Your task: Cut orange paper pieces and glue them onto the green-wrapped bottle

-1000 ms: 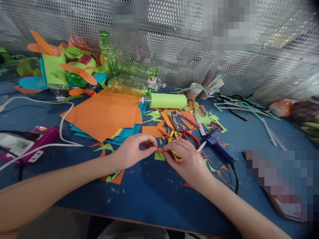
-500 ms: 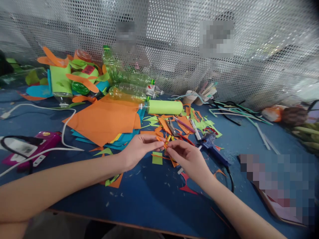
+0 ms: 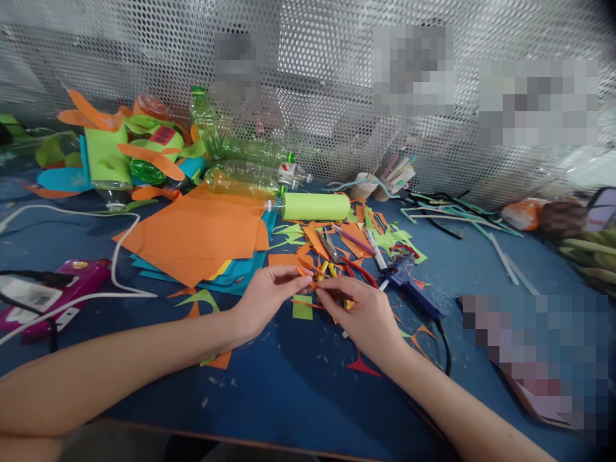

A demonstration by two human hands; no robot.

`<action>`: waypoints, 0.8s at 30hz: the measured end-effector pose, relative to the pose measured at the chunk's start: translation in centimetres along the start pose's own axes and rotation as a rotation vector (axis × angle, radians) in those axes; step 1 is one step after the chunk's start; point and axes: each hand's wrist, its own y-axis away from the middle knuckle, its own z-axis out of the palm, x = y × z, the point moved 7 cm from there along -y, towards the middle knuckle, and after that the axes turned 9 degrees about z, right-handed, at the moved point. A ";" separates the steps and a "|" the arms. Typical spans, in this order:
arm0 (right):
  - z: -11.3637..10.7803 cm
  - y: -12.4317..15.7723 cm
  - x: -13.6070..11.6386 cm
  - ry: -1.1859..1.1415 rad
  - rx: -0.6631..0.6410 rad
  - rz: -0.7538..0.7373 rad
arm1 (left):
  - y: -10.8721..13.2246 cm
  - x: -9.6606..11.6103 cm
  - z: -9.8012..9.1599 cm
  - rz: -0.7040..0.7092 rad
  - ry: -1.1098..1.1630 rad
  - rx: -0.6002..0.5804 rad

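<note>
Between my two hands, above the blue table, is a small piece of orange paper (image 3: 308,274). The fingertips of my left hand (image 3: 272,295) pinch one end of it. My right hand (image 3: 366,314) has thumb and fingers closed at the other end, and its fingers partly hide the piece. Just beyond them lie scissors (image 3: 332,247) with red handles among orange and green paper scraps (image 3: 392,234). A blue glue gun (image 3: 414,292) rests right of my right hand. Under the fingertips is a green paper square (image 3: 303,307).
Orange sheets (image 3: 192,231) lie stacked on blue ones at left. Behind stand a green-wrapped bottle (image 3: 315,206), clear bottles (image 3: 245,173) and paper-decorated bottles (image 3: 108,154). A white cable (image 3: 115,256) and magenta device (image 3: 62,295) are at left. Perforated metal sheeting (image 3: 317,83) closes the back.
The view has shifted slightly. Both hands stay together at the orange paper; its angle has changed a little, and the right fingers are closer together.
</note>
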 end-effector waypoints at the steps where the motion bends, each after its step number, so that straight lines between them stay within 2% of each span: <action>1: 0.0 0.0 0.2 -0.020 -0.006 0.031 | 0.1 0.0 0.0 0.007 0.007 -0.009; 6: 0.4 0.0 1.1 -0.159 -0.090 0.183 | 0.2 0.3 0.2 0.015 0.045 -0.032; 19: 0.7 0.0 0.9 -0.103 -0.096 0.170 | 0.2 0.5 -0.1 0.038 -0.021 -0.018; 22: 0.3 -0.5 0.9 -0.030 -0.153 0.152 | 0.1 0.5 -0.1 0.028 -0.027 -0.010; 24: -1.0 -1.2 1.4 0.146 -0.134 0.141 | 0.0 0.3 -0.4 0.001 -0.001 0.021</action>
